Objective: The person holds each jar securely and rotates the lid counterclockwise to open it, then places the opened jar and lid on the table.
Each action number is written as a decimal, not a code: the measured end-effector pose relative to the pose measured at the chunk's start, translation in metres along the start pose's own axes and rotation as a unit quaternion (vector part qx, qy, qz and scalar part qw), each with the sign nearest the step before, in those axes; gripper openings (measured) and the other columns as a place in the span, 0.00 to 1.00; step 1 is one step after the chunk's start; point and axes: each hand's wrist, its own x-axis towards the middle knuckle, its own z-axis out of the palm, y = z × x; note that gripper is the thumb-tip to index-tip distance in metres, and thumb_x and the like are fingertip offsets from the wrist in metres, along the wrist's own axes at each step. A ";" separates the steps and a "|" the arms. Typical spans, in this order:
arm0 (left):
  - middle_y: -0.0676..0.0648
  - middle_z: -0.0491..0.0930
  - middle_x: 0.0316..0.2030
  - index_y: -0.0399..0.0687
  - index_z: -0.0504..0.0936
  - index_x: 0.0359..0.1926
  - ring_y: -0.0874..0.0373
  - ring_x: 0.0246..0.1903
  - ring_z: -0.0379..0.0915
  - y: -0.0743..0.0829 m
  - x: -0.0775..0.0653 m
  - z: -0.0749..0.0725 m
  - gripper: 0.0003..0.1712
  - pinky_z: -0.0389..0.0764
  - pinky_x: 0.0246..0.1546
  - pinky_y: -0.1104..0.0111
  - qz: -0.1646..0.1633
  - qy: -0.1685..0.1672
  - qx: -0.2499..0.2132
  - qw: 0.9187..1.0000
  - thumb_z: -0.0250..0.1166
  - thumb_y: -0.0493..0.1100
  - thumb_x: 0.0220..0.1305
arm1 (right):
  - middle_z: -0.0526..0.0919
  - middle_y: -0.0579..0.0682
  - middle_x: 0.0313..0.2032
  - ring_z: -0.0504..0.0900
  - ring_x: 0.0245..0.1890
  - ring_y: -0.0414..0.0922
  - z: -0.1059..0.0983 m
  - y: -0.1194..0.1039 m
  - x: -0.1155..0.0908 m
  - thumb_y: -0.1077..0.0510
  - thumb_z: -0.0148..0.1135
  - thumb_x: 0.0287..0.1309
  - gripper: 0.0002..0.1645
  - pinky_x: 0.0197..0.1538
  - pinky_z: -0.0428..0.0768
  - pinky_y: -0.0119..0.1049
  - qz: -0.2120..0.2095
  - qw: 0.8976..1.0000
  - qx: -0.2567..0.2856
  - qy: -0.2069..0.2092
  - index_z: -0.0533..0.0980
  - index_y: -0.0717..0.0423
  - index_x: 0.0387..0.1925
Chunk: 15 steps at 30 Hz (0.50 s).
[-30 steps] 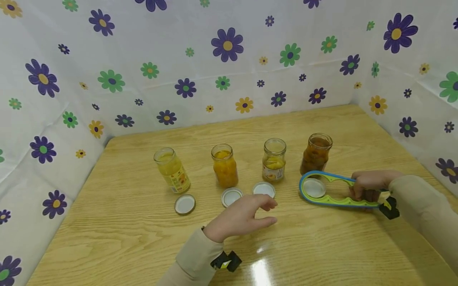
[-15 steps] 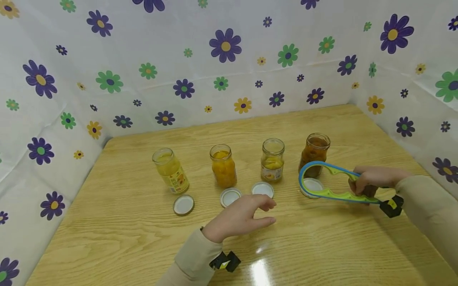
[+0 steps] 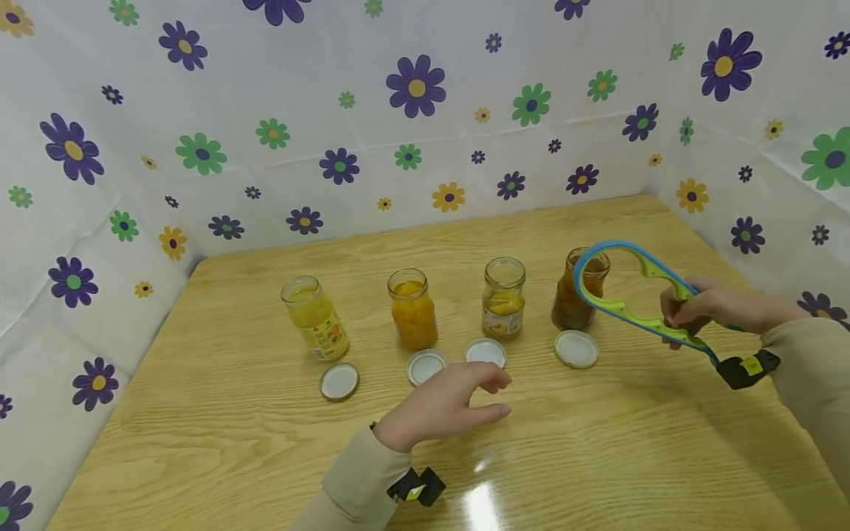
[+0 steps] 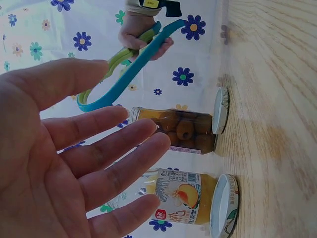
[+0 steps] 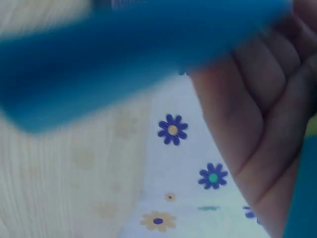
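Observation:
My right hand (image 3: pixel 730 306) grips a blue-and-green jar opener (image 3: pixel 640 319) by its handle end. In the head view its loop is raised, overlapping the open jar of dark fruit (image 3: pixel 571 304); I cannot tell whether they touch. A lid (image 3: pixel 576 349) lies inside-up in front of that jar. My left hand (image 3: pixel 445 402) holds nothing, its fingers spread in the left wrist view, near two more lids (image 3: pixel 485 352). The opener strap (image 5: pixel 124 64) is blurred across the right wrist view.
Farther left stand three open jars: one with peach pieces (image 3: pixel 502 317), one with orange fruit (image 3: pixel 416 324), and a yellow one (image 3: pixel 325 335). Another lid (image 3: pixel 339 382) lies before the yellow jar. Flowered cloth (image 3: pixel 265 88) hangs behind the wooden table (image 3: pixel 219 413).
My right hand has lifted the jar opener up and to the right, from over the rightmost lid to in front of the dark jar. My left hand has stayed put.

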 end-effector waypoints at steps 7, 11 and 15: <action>0.46 0.76 0.44 0.41 0.74 0.48 0.61 0.43 0.72 0.000 0.000 -0.001 0.17 0.70 0.45 0.73 -0.007 0.000 0.002 1.000 0.58 0.45 0.60 | 0.71 0.52 0.27 0.77 0.28 0.47 -0.011 0.003 -0.015 0.69 0.40 0.60 0.06 0.28 0.74 0.39 0.014 0.975 -0.082 0.205 0.62 0.64 0.28; 0.46 0.76 0.45 0.41 0.73 0.48 0.61 0.43 0.72 -0.001 0.000 -0.001 0.17 0.70 0.46 0.73 -0.006 0.001 0.000 1.000 0.59 0.45 0.60 | 0.70 0.49 0.30 0.73 0.28 0.42 -0.015 0.007 -0.017 0.65 0.43 0.61 0.05 0.28 0.72 0.36 0.052 0.952 -0.089 0.289 0.61 0.64 0.37; 0.46 0.76 0.44 0.40 0.73 0.48 0.60 0.43 0.72 -0.001 0.000 -0.001 0.18 0.70 0.46 0.73 -0.003 0.002 0.000 1.000 0.59 0.45 0.60 | 0.66 0.59 0.35 0.69 0.28 0.46 -0.018 0.009 -0.011 0.59 0.42 0.61 0.18 0.28 0.70 0.38 0.117 0.934 -0.157 0.300 0.56 0.71 0.46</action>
